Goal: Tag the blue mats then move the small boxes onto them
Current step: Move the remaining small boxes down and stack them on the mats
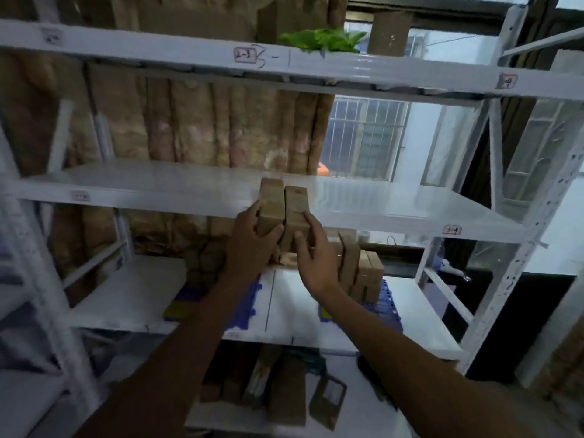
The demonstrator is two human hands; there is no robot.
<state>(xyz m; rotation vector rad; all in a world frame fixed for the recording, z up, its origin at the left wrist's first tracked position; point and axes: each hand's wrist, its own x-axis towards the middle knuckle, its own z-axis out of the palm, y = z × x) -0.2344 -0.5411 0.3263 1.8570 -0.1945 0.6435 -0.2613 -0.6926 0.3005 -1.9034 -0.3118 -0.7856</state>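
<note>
Our forearms reach up; the left hand (249, 245) and right hand (313, 257) each clasp one small box (271, 207), (297, 213) at the middle shelf (410, 207) edge. We should lower both level onto the blue mats (388, 305). Shelf tags (245, 54) are illegible.

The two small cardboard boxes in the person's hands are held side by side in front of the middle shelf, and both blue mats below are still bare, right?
Not quite. The head view shows the right blue mat already carries a group of boxes. The rest holds: the left hand and right hand hold two small boxes side by side at the middle shelf.
</note>
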